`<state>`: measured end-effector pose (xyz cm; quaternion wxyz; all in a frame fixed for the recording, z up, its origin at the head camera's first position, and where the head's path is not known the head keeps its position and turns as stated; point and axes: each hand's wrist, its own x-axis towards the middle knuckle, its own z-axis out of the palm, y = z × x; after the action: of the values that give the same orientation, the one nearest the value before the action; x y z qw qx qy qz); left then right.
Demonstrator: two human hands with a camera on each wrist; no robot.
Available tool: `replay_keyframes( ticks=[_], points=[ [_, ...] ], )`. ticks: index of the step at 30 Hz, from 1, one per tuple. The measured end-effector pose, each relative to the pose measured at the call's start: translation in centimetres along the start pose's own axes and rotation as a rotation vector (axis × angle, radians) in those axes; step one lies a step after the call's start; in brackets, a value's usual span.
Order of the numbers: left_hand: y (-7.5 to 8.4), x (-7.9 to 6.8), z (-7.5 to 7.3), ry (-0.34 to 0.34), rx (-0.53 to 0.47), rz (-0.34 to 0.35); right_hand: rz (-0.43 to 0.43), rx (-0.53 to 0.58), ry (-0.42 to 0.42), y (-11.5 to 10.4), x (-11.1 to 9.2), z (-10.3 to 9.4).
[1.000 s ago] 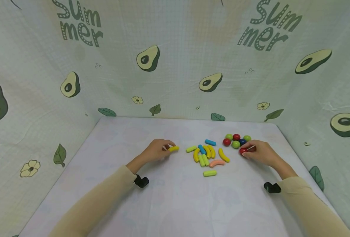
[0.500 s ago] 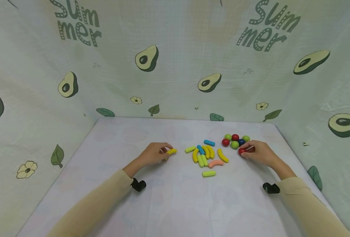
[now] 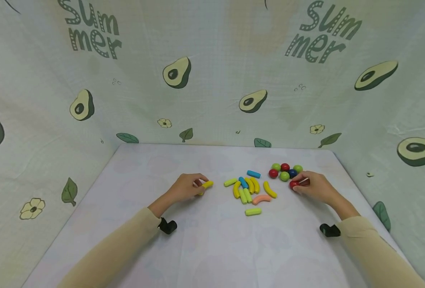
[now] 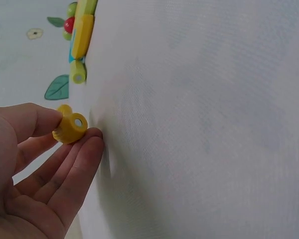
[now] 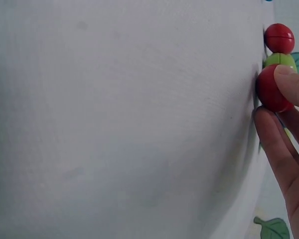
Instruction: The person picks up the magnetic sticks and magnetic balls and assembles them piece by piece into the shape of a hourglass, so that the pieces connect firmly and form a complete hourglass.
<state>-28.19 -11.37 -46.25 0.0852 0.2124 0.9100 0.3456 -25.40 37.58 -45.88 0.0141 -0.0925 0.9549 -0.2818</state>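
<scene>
My left hand [image 3: 188, 187] pinches a yellow curved rod [image 3: 208, 184] between thumb and fingers, left of the loose pieces. In the left wrist view the rod [image 4: 72, 128] shows a round end with a silvery disc, and the fingertips are close to the tabletop. At the right, my right hand [image 3: 318, 186] holds a red ball [image 3: 293, 185] just in front of the ball cluster. The right wrist view shows the thumb on top of this ball [image 5: 270, 89] and the fingers beneath. Part of the ball is hidden by the hand.
Between the hands lie several yellow curved rods [image 3: 270, 190], green rods [image 3: 253, 211], blue rods [image 3: 253, 174] and a pink curved rod [image 3: 261, 199]. Green, red and dark blue balls [image 3: 284, 176] cluster at the back right. Printed cloth [image 3: 212, 72] walls the white tabletop [image 3: 212, 248].
My left hand has drawn slightly left and towards me, and the yellow rod has turned a little in its fingers. The right hand holds the red ball almost still. The head view has shifted slightly.
</scene>
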Motion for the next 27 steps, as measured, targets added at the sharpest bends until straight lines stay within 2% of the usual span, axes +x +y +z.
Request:
replay_keyframes(
  ticks=[17,21,27],
  points=[
    [0.1,0.1,0.2,-0.012,-0.012,-0.032,-0.091,-0.029,0.083,-0.5,-1.0,0.4],
    [0.2,0.0,0.1,-0.012,-0.013,-0.036,-0.122,-0.035,0.111,-1.8,-1.0,0.4],
    [0.2,0.0,0.0,-0.016,-0.008,-0.038,-0.154,-0.026,0.138,-5.1,-0.8,1.2]
  ],
)
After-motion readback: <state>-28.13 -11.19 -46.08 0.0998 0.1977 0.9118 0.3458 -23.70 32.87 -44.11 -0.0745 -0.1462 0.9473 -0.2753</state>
